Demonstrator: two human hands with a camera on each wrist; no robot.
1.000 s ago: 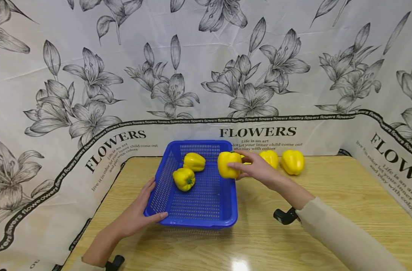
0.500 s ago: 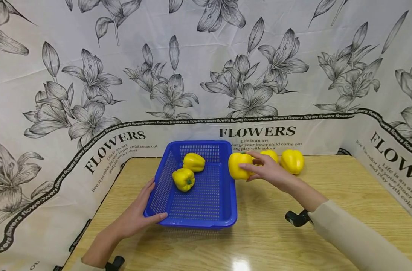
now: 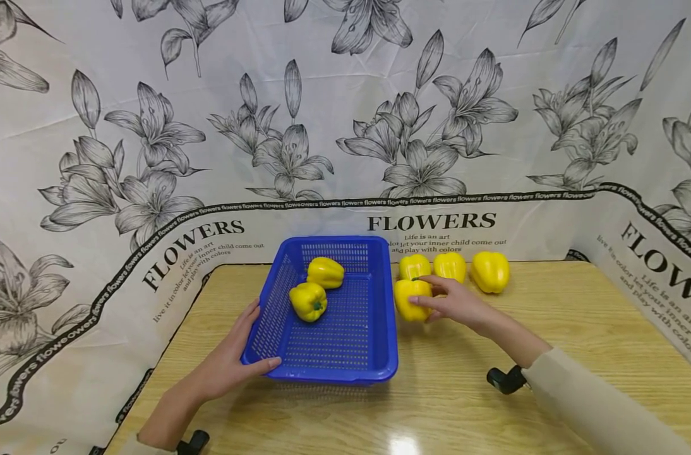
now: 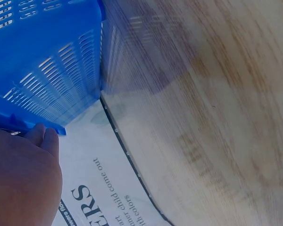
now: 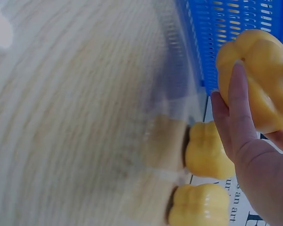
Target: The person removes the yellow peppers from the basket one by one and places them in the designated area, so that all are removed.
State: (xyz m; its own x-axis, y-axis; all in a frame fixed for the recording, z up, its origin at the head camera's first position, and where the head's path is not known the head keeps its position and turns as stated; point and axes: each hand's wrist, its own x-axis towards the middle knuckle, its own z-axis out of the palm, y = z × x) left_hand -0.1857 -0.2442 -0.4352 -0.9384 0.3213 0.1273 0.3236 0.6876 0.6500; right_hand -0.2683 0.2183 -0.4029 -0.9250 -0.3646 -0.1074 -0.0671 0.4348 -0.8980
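Note:
A blue plastic basket (image 3: pixel 382 354) with slotted walls stands on the table, two yellow bell peppers (image 3: pixel 325 273) lying in its left half. My left hand (image 3: pixel 232 357) grips the basket's left rim, thumb over the near corner; the left wrist view shows fingertips at the rim (image 4: pixel 26 125). Just right of the basket, my right hand (image 3: pixel 456 306) holds another yellow bell pepper (image 3: pixel 409 302) between thumb and fingers. In the right wrist view this pepper (image 5: pixel 262 80) is close to the basket wall (image 5: pixel 203 42); whether it touches the table I cannot tell.
Behind the held pepper, a row of three yellow bell peppers (image 3: pixel 450 268) stands along the back of the wooden table (image 3: pixel 465 417). A white floral cloth (image 3: pixel 300 221) hangs behind the table and at both sides.
My right hand has carried its pepper from above the basket's right rim out to the right and down beside the basket. The left hand and basket have stayed put.

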